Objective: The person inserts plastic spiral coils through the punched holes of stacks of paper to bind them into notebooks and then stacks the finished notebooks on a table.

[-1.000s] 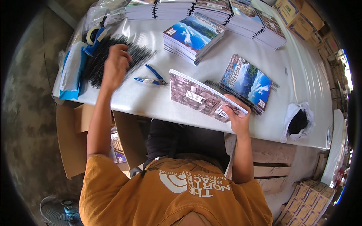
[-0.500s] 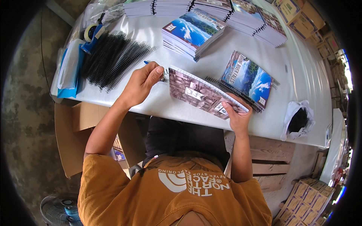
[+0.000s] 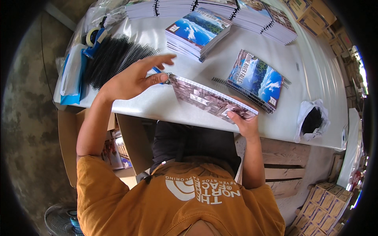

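Notebook (image 3: 214, 103) slants over the table's (image 3: 301, 92) near edge, its right end pinched in the right hand (image 3: 247, 125). The left hand (image 3: 134, 78) spreads wide by the opposite corner, seemingly holding nothing; keeping the notebook's upper edge steady should help fingertip work.

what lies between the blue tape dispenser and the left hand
In the head view, a pile of black spiral coils lies between the blue tape dispenser and the left hand.

On table (image 3: 311, 82): coils (image 3: 108, 65) at left, tape dispenser (image 3: 93, 50) beside them; notebook stacks (image 3: 175, 10) at back; spiral notebooks (image 3: 256, 76) right of centre; wrapping (image 3: 305, 135) farther right, bundle (image 3: 312, 120) inside
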The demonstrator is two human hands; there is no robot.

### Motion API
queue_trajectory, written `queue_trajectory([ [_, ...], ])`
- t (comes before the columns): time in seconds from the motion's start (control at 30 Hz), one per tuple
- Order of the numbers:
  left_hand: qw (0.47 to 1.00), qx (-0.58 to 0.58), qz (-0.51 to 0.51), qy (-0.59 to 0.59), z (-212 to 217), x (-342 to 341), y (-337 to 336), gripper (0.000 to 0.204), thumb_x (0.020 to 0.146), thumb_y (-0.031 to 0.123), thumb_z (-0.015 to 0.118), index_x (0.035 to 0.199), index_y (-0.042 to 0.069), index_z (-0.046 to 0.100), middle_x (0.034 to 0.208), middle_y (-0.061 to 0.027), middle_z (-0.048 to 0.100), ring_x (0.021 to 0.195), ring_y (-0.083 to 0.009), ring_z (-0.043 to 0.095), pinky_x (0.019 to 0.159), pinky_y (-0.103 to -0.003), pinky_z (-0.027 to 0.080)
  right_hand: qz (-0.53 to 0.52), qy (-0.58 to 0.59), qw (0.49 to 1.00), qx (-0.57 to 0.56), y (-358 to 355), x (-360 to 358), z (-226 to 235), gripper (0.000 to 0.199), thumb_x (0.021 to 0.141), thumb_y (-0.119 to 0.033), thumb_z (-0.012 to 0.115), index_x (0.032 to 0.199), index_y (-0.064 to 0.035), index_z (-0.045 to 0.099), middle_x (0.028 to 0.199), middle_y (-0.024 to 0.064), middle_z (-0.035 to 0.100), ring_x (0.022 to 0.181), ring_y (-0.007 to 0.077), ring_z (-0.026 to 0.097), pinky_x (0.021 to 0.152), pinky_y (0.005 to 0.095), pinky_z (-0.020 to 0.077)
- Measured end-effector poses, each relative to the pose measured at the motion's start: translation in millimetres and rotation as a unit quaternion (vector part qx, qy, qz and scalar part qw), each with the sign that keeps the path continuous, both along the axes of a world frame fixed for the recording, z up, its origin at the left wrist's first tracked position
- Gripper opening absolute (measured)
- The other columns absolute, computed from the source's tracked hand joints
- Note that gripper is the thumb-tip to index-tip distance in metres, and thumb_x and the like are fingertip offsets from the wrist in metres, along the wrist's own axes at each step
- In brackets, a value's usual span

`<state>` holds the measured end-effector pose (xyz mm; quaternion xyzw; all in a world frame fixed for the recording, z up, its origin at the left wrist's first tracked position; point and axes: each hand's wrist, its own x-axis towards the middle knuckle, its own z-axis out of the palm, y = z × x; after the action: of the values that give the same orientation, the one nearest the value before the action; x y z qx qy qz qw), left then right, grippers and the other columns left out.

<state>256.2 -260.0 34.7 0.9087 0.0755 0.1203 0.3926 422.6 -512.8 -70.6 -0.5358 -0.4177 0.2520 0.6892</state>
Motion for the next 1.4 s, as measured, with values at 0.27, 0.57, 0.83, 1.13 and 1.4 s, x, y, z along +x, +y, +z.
queue_trajectory([
  [0.27, 0.932, 0.360, -0.043, 0.011, 8, 5, -13, 0.029, 0.069, 0.013, 0.073, 0.092, 0.004, 0.057, 0.103, -0.0085, 0.057, 0.101, -0.0281, 0.049, 0.089, -0.038, 0.036, -0.011, -0.169, 0.986, -0.012, 2, -6, -6, 0.032, 0.077, 0.006, 0.058, 0.108, 0.0005, 0.061, 0.106, 0.0154, 0.063, 0.094, 0.0217, 0.063, 0.082, 0.0270, 0.0486],
  [0.57, 0.882, 0.469, 0.020, -0.038, -134, -30, -42, 0.102, 0.069, 0.078, 0.040, 0.134, -0.001, 0.031, 0.141, -0.0305, 0.019, 0.134, -0.0457, 0.004, 0.101, -0.063, -0.003, -0.061, -0.198, 0.978, 0.003, 3, -25, -12, 0.032, 0.078, 0.000, 0.058, 0.110, -0.0008, 0.061, 0.105, 0.0152, 0.064, 0.093, 0.0243, 0.064, 0.081, 0.0287, 0.0496],
  [0.83, 0.866, 0.429, 0.138, -0.217, -140, -24, -16, 0.115, 0.069, 0.083, 0.029, 0.138, -0.008, 0.011, 0.141, -0.0360, -0.002, 0.130, -0.0511, -0.009, 0.099, -0.060, -0.015, -0.042, -0.265, 0.960, 0.080, 9, -39, -14, 0.035, 0.075, 0.000, 0.065, 0.109, 0.0028, 0.060, 0.101, 0.0199, 0.063, 0.091, 0.0288, 0.064, 0.079, 0.0319, 0.0511],
  [1.13, 0.886, 0.345, 0.133, -0.281, -158, -29, -29, 0.111, 0.072, 0.081, 0.025, 0.140, -0.005, 0.003, 0.144, -0.0282, -0.008, 0.132, -0.0469, -0.003, 0.105, -0.055, 0.001, -0.031, -0.277, 0.956, 0.092, 14, -36, -13, 0.035, 0.074, -0.001, 0.066, 0.108, 0.0016, 0.061, 0.101, 0.0198, 0.063, 0.090, 0.0295, 0.064, 0.076, 0.0331, 0.0520],
  [1.4, 0.849, 0.374, 0.181, -0.327, -116, -5, -9, 0.114, 0.072, 0.081, 0.026, 0.137, -0.011, 0.006, 0.143, -0.0320, -0.005, 0.132, -0.0481, 0.001, 0.104, -0.058, 0.001, -0.019, -0.293, 0.949, 0.112, 23, -44, -10, 0.036, 0.073, -0.002, 0.066, 0.108, 0.0017, 0.060, 0.102, 0.0188, 0.063, 0.092, 0.0298, 0.064, 0.078, 0.0335, 0.0520],
])
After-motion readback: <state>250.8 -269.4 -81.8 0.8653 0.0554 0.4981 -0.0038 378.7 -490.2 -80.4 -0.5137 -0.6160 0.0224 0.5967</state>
